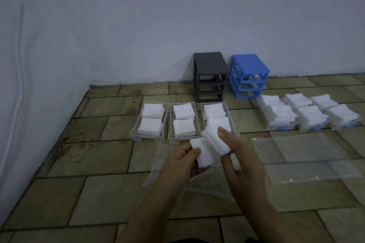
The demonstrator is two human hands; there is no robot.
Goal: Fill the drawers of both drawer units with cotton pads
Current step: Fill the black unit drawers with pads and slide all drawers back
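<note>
Head-camera view down at a tiled floor (110, 189) in a room corner, pale wall (138, 16) behind.

Both hands raised in the centre, sharing one stack of white cotton pads (209, 149). Left hand (177, 162) gripping the near end of the stack, thumb on top, fingers curled underneath. Right hand (243, 162) pinching the far, fanned-out end, forefinger over the top edge, remaining fingers loosely bent below.

Just beyond the hands, three clear drawers (147, 136) side by side on the floor, each holding two piles of pads; the rightmost partly hidden by the held stack. Well to the right, three more drawers (281, 126) with blue handles, heaped high with pads.

Against the wall, two frames standing next to each other with all slots bare: a dark grey drawer unit (210, 77) and a blue drawer unit (248, 77).

Flat clear plastic bags (304, 152) on the floor at right and under the hands.

Likely step: squaring up or splitting this stack for the nearest drawer, probably the rightmost of the clear three. Next move calls for lowering the pads flat onto a pile without letting the fanned end spill. Sliding drawers back into the frames apparently not yet done.
</note>
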